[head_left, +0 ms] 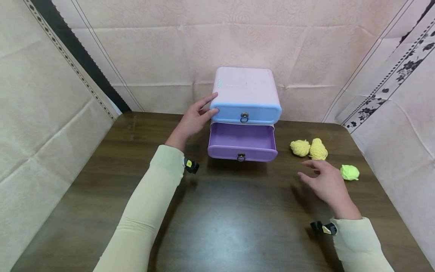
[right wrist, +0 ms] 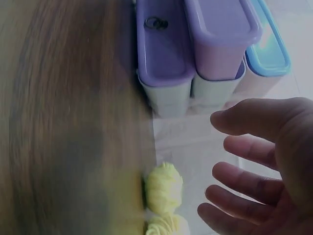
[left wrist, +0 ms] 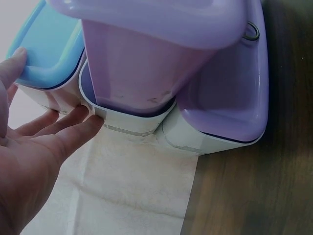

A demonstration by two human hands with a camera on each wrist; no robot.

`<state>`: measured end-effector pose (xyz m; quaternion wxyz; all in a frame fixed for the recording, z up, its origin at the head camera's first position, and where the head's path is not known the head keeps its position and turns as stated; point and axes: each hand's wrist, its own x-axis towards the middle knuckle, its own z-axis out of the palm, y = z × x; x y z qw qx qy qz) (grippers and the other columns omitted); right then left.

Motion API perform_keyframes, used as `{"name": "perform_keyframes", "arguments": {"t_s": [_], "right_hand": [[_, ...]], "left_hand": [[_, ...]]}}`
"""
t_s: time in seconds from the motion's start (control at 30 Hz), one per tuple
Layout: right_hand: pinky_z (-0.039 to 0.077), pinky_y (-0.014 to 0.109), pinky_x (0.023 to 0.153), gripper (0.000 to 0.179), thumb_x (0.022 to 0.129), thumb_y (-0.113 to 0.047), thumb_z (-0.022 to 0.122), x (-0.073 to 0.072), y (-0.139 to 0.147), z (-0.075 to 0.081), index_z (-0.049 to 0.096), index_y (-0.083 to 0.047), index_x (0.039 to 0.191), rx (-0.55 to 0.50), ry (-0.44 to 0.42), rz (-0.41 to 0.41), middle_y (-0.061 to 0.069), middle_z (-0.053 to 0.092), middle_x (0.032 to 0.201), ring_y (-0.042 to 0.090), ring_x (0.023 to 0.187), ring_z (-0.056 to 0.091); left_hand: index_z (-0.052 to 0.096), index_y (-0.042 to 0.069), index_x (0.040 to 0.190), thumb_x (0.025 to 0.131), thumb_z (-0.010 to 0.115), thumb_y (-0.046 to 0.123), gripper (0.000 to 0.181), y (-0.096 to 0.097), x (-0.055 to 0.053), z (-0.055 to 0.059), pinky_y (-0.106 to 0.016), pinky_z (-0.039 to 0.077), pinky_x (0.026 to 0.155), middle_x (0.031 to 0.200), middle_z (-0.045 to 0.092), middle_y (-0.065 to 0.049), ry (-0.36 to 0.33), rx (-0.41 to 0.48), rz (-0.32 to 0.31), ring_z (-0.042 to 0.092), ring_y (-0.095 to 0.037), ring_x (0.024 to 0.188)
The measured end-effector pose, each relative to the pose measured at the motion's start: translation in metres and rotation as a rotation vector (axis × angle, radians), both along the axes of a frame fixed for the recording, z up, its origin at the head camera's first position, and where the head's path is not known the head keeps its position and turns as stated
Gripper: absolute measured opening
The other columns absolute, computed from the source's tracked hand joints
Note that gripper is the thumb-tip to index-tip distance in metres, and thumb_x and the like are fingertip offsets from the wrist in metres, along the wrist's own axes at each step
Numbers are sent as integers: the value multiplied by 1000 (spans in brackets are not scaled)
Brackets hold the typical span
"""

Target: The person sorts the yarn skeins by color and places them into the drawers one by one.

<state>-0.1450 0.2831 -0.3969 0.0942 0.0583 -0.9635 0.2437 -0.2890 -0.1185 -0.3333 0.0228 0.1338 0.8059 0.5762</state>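
Observation:
A small drawer cabinet (head_left: 246,85) stands at the back of the table with its middle purple drawer (head_left: 241,152) pulled out and nothing seen inside. Its top blue drawer (head_left: 234,113) is closed. A lower purple drawer (left wrist: 225,93), hidden in the head view, shows closed in both wrist views. My left hand (head_left: 195,119) rests on the cabinet's left side, the thumb at the blue drawer's edge and the fingers extended. Over the table at right hovers my right hand (head_left: 326,183), empty with loosely bent fingers, close to two yellow yarn balls (head_left: 318,149) and a green yarn ball (head_left: 349,172).
The dark wooden table (head_left: 217,219) has its back edge against a pale patterned cloth (head_left: 153,56). Ring pulls (head_left: 244,118) hang on the drawer fronts. Cloth walls rise at both sides.

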Motion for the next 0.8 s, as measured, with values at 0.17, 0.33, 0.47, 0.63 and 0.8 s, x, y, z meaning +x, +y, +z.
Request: {"name": "perform_keyframes", "arguments": {"t_s": [0.17, 0.33, 0.47, 0.63, 0.8], "right_hand": [[46, 58, 84, 37, 85, -28, 72, 0, 9, 0, 66, -6, 115, 62, -11, 10, 23, 62, 122, 44, 107, 59], [41, 63, 90, 43, 84, -27, 72, 0, 18, 1, 64, -5, 120, 114, -78, 29, 28, 58, 125, 49, 114, 52], [40, 65, 91, 48, 84, -27, 71, -1, 25, 0, 61, -2, 123, 158, -146, 41, 31, 54, 128, 51, 116, 49], [42, 65, 88, 56, 82, -32, 73, -2, 34, -1, 60, 1, 125, 213, -219, 56, 33, 52, 126, 52, 113, 49], [44, 64, 83, 64, 80, -38, 74, -1, 43, -2, 57, 1, 128, 253, -287, 59, 36, 52, 125, 51, 111, 49]], "left_hand": [[44, 58, 134, 91, 65, 42, 51, 0, 1, 0, -44, 44, 108, 156, 33, 8, -1, 6, 0, 47, -27, 135], [43, 58, 135, 91, 64, 42, 51, 0, 1, 1, -45, 44, 108, 156, 32, 8, -11, -3, 7, 47, -27, 136], [43, 55, 137, 92, 63, 40, 52, 0, 2, 2, -43, 44, 108, 157, 31, 9, -22, -12, 15, 48, -27, 135], [42, 50, 141, 94, 62, 35, 53, 2, 6, 9, -43, 44, 108, 157, 32, 6, -37, -22, 22, 49, -27, 134], [42, 45, 144, 96, 60, 32, 53, 5, 17, 19, -42, 44, 108, 158, 32, 3, -34, -24, 16, 49, -29, 134]]}}
